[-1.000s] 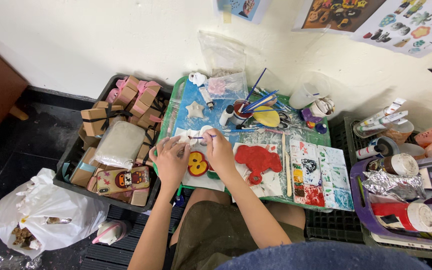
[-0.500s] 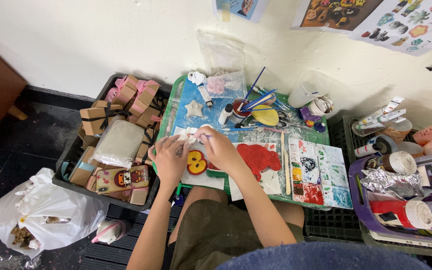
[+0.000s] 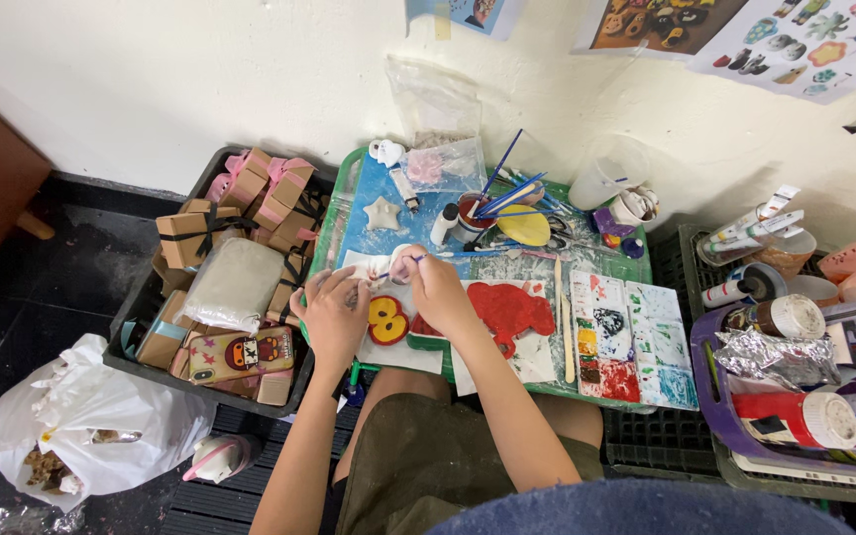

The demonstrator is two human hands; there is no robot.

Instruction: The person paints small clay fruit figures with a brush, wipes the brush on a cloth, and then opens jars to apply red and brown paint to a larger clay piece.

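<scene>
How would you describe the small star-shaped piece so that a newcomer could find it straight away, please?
Start at the green-rimmed tray on the person's lap and look to its blue-painted far left corner. There, beyond the left hand, lies the star-shaped piece. It is plain, unpainted off-white, unlike the red shape and the yellow and red piece nearer the person.

green tray (image 3: 327,224) | holds: star shape (image 3: 382,213); red figure (image 3: 513,311); paint palette (image 3: 632,337); brush cup (image 3: 472,210)
</scene>
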